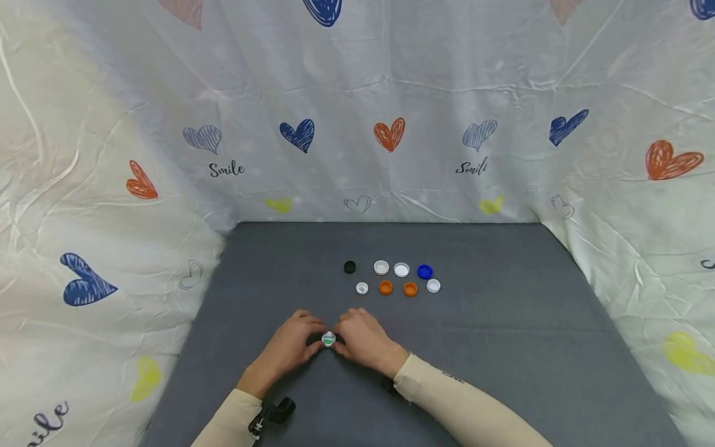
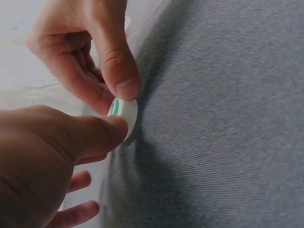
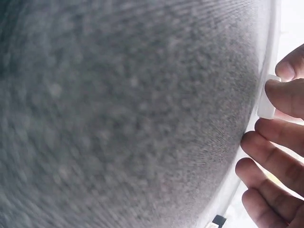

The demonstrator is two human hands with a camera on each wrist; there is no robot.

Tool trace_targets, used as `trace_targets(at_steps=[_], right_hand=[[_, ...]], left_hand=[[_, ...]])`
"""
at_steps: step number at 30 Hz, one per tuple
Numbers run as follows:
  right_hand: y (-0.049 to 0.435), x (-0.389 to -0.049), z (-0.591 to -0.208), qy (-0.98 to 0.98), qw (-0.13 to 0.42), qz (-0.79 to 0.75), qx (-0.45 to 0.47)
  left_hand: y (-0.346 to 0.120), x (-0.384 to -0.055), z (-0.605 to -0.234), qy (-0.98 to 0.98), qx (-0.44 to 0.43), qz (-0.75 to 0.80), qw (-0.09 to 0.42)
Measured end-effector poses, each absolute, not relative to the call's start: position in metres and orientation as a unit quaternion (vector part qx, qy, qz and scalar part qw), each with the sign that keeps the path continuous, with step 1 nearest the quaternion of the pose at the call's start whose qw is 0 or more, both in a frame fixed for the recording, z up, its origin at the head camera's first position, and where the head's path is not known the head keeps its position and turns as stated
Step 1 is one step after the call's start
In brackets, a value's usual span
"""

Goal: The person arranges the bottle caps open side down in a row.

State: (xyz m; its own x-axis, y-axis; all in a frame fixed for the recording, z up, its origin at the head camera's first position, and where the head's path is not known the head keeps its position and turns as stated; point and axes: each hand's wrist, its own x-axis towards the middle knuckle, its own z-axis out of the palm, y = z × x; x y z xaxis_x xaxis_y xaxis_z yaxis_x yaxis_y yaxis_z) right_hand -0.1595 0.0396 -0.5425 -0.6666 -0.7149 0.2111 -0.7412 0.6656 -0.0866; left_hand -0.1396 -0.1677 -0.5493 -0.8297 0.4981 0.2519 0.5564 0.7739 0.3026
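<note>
A small white bottle cap (image 1: 328, 339) with a green mark on its top is held between both hands near the front middle of the table. My left hand (image 1: 287, 341) pinches it from the left, its thumb against the cap's side in the left wrist view. From the other side my right hand (image 1: 363, 338) pinches the same white cap (image 2: 128, 116), thumb on its edge. In the right wrist view the white cap (image 3: 267, 104) appears edge-on at the right, between fingertips, just above the grey cloth.
Beyond the hands lie several loose caps in two rough rows: a black cap (image 1: 349, 267), white caps (image 1: 381, 267), a blue cap (image 1: 425, 272) and orange caps (image 1: 385, 287). Grey cloth (image 1: 503, 360) covers the table. A heart-printed curtain (image 1: 346, 167) hangs behind and at both sides.
</note>
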Motion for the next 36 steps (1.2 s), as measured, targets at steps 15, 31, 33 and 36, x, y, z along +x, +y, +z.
trace_targets(at_steps=[15, 31, 33, 36], right_hand=[[0.040, -0.158, -0.543, -0.909, 0.081, 0.062, 0.405], [0.074, -0.197, -0.514, -0.915, 0.079, 0.104, 0.382], [0.080, -0.202, -0.511, -0.917, 0.080, 0.109, 0.376], [0.089, -0.211, -0.506, -0.918, 0.087, 0.121, 0.367]], left_hand=[[-0.166, -0.137, -0.552, -0.944, -0.280, -0.162, 0.070], [-0.164, -0.168, -0.510, -0.956, -0.241, -0.160, 0.049], [-0.162, -0.174, -0.507, -0.955, -0.244, -0.159, 0.054], [-0.156, -0.182, -0.502, -0.955, -0.244, -0.161, 0.057]])
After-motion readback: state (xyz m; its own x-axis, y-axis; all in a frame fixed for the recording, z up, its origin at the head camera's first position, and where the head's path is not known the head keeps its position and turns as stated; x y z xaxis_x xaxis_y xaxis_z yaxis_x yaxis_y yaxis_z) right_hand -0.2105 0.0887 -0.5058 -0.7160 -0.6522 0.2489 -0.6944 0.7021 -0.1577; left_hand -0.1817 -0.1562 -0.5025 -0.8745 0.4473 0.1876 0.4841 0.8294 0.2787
